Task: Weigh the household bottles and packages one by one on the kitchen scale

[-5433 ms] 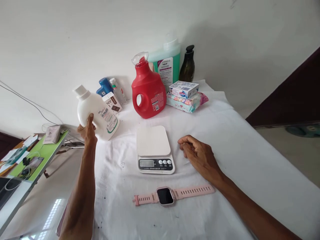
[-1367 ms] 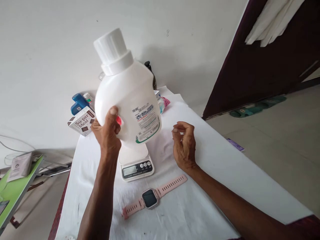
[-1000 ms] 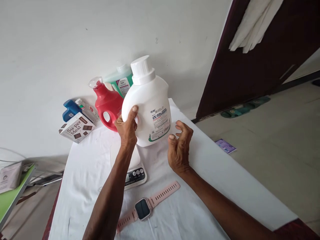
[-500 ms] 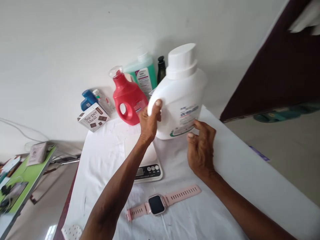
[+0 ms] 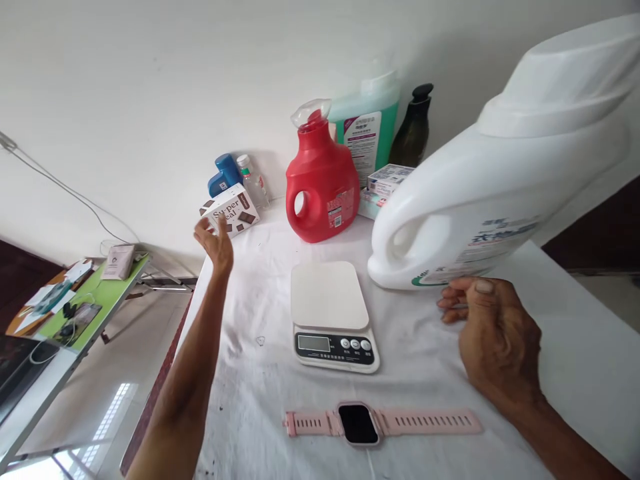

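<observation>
Right hand carries the white bottle; left hand free.
Left hand spread, empty, raised near the Super Meal box. Scale sits mid-worktop. Right hand cups the white bottle from beneath, fingers curled; bottle tilted, long axis running up-right, right of the scale.

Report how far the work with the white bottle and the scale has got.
Done: the bottle is off the cloth, tilted, borne from below by the right hand. In hand: the left hand is open, reaching near the box; touch unclear. Left: the scale is bare, so nothing looks weighed yet; the watch lies untouched.
</observation>
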